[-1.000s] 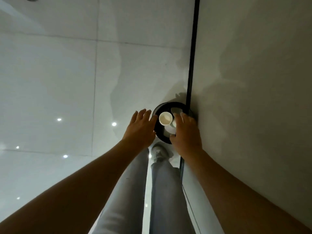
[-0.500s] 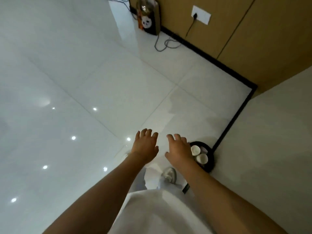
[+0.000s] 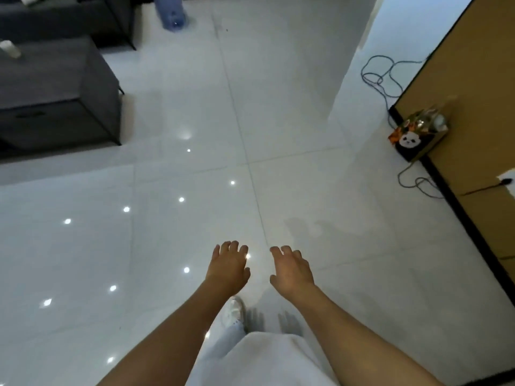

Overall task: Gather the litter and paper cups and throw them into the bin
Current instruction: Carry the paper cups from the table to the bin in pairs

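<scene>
Blurred shoe (image 3: pixel 234 312); cabinet (image 3: pixel 50 87) edge-cropped

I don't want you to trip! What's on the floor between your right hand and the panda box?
Nothing: in the head view only bare white floor tile lies between the right hand and the panda box. The grey cable loops beyond it.

The bin with its paper cups has left the view, and both empty hands (image 3: pixel 260 267) now hover over bare floor (image 3: pixel 172 232).
</scene>
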A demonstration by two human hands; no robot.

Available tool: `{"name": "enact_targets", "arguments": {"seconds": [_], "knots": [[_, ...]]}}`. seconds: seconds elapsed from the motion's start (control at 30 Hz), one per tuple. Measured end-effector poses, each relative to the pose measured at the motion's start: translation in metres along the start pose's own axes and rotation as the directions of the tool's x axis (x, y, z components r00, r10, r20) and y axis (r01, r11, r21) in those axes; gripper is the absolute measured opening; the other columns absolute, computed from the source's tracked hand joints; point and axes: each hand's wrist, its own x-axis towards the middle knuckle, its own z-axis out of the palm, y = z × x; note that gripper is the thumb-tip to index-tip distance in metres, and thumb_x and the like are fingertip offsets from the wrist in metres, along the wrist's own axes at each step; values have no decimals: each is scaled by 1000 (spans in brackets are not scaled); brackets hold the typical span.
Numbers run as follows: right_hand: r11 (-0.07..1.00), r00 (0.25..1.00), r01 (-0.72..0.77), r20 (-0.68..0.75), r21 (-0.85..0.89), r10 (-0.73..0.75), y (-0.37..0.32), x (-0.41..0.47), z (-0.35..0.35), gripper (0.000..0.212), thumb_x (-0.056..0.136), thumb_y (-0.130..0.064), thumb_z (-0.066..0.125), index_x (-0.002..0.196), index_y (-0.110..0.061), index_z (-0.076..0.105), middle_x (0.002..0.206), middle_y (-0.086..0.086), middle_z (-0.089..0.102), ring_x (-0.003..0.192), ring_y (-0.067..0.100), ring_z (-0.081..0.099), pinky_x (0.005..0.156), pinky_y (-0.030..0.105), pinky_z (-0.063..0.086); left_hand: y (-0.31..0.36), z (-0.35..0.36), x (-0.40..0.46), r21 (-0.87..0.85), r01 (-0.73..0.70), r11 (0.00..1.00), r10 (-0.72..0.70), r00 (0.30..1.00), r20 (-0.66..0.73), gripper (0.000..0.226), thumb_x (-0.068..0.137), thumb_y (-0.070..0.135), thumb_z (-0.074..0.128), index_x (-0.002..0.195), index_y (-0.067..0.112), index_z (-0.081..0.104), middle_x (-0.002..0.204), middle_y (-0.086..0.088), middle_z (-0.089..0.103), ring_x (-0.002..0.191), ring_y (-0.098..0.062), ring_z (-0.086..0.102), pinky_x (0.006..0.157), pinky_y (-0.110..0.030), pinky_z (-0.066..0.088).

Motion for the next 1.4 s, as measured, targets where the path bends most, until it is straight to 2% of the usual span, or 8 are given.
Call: {"name": "enact_targets", "arguments": {"seconds": [0.2, 0.33, 0.6, 0.67, 0.73, 0.83, 1.1, 1.4], "knots": [[993, 994, 101, 56, -60, -98, -101, 81, -30, 59, 89, -18, 55, 143, -20, 31, 140, 7, 38, 123, 28, 39, 98, 37, 39, -126, -38, 22, -83, 164, 983, -164, 986, -1, 52, 96, 36, 44, 142, 17, 32, 148, -6, 32, 141, -26, 23, 118, -41, 14], [982, 985, 168, 56, -81, -164, -146, 135, -65, 62, 89, -21, 56, 145, -20, 29, 142, 8, 36, 124, 29, 39, 99, 38, 41, -180, -62, 47, -149, 238, 960, -243, 970, -13, 53, 95, 37, 44, 143, 17, 31, 148, -6, 33, 140, -25, 24, 117, -40, 16], [963, 973, 229, 59, -144, -223, -207, 274, -151, 62, 89, -21, 59, 144, -20, 30, 139, 8, 38, 123, 30, 40, 96, 37, 41, -261, -141, 157, -253, 324, 911, -353, 932, -76, 53, 95, 38, 46, 142, 17, 34, 146, -6, 35, 137, -25, 28, 116, -38, 20], [950, 964, 263, 77, -166, -253, -227, 341, -191, 64, 88, -22, 59, 144, -20, 29, 139, 8, 38, 124, 30, 40, 96, 38, 41, -290, -177, 212, -276, 360, 891, -394, 916, -75, 53, 94, 37, 46, 142, 16, 34, 145, -7, 36, 136, -26, 30, 115, -38, 21], [949, 965, 261, 62, -176, -253, -234, 352, -205, 65, 88, -21, 59, 145, -20, 29, 139, 9, 38, 123, 30, 40, 95, 38, 41, -297, -190, 224, -275, 369, 888, -407, 909, -93, 54, 94, 37, 47, 142, 15, 35, 145, -8, 37, 134, -26, 31, 114, -37, 22], [936, 952, 307, 50, -169, -303, -262, 419, -258, 65, 87, -20, 59, 145, -20, 29, 139, 8, 39, 122, 30, 41, 94, 38, 41, -326, -238, 277, -312, 385, 869, -432, 896, -97, 53, 95, 38, 47, 141, 15, 36, 143, -6, 40, 132, -24, 34, 112, -34, 25], [931, 946, 323, 98, -172, -310, -333, 549, -350, 65, 88, -26, 58, 145, -22, 28, 139, 7, 38, 123, 29, 41, 93, 39, 42, -414, -323, 383, -352, 426, 834, -489, 865, -111, 52, 94, 37, 50, 140, 15, 39, 141, -6, 42, 130, -23, 37, 110, -33, 27], [915, 932, 361, 49, -180, -358, -460, 723, -444, 64, 87, -26, 60, 144, -20, 31, 134, 8, 42, 119, 30, 44, 91, 40, 44, -566, -426, 535, -415, 415, 810, -507, 851, -138, 53, 93, 37, 52, 139, 14, 40, 142, -7, 43, 130, -24, 38, 110, -34, 30]]}}
